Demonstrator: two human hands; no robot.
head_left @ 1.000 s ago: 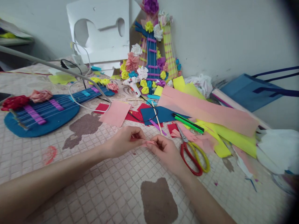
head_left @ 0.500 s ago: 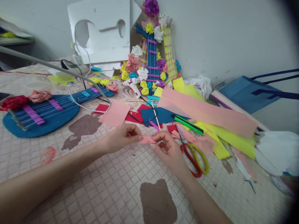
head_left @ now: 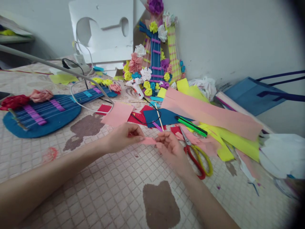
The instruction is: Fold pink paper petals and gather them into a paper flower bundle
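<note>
A small folded strip of pink paper (head_left: 148,141) is stretched between my two hands, just above the table. My left hand (head_left: 125,137) pinches its left end between thumb and fingers. At its right end, the fingertips and thumb of my right hand (head_left: 170,149) close on the paper. Scissors (head_left: 190,148) with red and yellow handles lie right beside my right hand. Beyond my hands are a square pink sheet (head_left: 118,114), a thin wooden stick (head_left: 158,117) and a dark blue piece (head_left: 164,117).
A blue paper guitar (head_left: 54,111) lies at the left under a grey looped rod (head_left: 47,62). Behind are a white glue gun (head_left: 135,86) and flower-covered guitars (head_left: 156,58). A green cutter (head_left: 192,126) and a long pink sheet (head_left: 209,113) lie at the right.
My right hand's fingers have shifted slightly on the paper's right end, and its pointed right corner no longer shows. The left hand keeps its pinch.
</note>
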